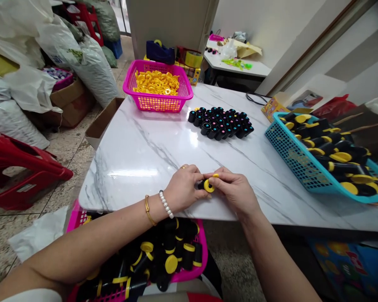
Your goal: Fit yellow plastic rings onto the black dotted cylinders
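Near the table's front edge, my left hand (186, 186) is closed around a small black cylinder (201, 184), mostly hidden by the fingers. My right hand (234, 188) pinches a yellow plastic ring piece (209, 186) at the cylinder's end; whether it is seated there I cannot tell. A pink basket (204, 251) of black cylinders with yellow ends sits below my forearms, at my lap. Farther back on the table stands a cluster of black cylinders (220, 123) with coloured centres. Behind them, another pink basket (164, 105) holds loose yellow pieces.
A blue basket (290, 167) full of black and yellow cylinders stands on the right of the white marbled table (135, 147). Behind the yellow pieces are a tape dispenser (160, 52) and tape rolls (192, 58). A red stool (22, 172) and white sacks (88, 69) are at left.
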`<state>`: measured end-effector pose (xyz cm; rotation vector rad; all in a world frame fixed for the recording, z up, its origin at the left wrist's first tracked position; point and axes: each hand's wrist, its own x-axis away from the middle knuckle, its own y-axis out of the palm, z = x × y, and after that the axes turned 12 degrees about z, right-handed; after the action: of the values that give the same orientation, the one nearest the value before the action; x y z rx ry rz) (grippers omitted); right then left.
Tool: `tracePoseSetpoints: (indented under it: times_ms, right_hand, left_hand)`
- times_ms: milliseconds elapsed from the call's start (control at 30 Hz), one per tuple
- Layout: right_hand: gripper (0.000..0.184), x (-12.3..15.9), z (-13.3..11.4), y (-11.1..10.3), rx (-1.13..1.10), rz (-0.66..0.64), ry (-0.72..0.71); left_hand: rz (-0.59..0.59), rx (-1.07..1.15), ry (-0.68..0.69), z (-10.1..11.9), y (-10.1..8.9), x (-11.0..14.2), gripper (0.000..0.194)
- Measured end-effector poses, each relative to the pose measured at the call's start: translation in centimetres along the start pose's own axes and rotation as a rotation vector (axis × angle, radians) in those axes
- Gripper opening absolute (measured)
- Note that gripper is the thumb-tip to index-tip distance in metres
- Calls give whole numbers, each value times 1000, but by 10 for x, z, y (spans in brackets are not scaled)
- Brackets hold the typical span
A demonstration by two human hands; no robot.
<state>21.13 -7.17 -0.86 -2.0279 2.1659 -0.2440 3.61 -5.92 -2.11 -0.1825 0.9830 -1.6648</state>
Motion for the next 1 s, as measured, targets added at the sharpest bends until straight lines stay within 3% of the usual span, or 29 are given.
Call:
tracePoseSetpoints:
  times_ms: [100,200,433,667,1000]
  right_hand:
    - [24,2,5,5,-109,25,157]
    - [26,6,6,10,-156,64,225]
    - [26,6,-6,14,-58,103,184]
    - [25,5,0,13,-65,114,194]
    - [26,8,-1,13,-69,31,170]
  left_hand:
    - [-13,-50,19,1,0,-1,36]
    - [-44,-102,35,3,-2,-1,32]
    - [-90,-167,-46,5,-4,0,38]
    - [-65,-173,-15,3,-2,2,40]
    - [-70,-158,-36,3,-5,3,39]
